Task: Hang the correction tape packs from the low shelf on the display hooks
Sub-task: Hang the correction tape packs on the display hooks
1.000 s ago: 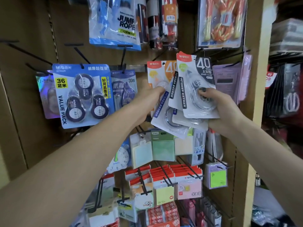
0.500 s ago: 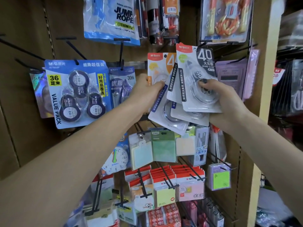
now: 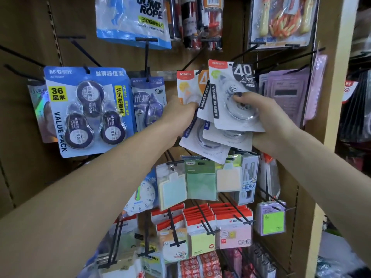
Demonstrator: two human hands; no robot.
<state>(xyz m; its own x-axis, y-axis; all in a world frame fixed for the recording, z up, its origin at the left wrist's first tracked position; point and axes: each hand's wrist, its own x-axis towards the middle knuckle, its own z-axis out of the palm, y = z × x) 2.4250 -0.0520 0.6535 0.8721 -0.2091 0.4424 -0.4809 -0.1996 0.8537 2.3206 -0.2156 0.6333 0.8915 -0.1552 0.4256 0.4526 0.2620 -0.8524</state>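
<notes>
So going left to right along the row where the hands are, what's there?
Blue value pack → 30m tape pack → left hand → fanned 40 packs → right hand → purple calculator packs.

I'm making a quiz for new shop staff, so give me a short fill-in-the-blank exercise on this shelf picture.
1. The right hand holds a fan of correction tape packs whose front card shows the number ____.
2. The blue value pack holds ____ tape reels.
3. The left hand touches a pack hanging on a ____.

Missing words: 40; three; hook
</notes>
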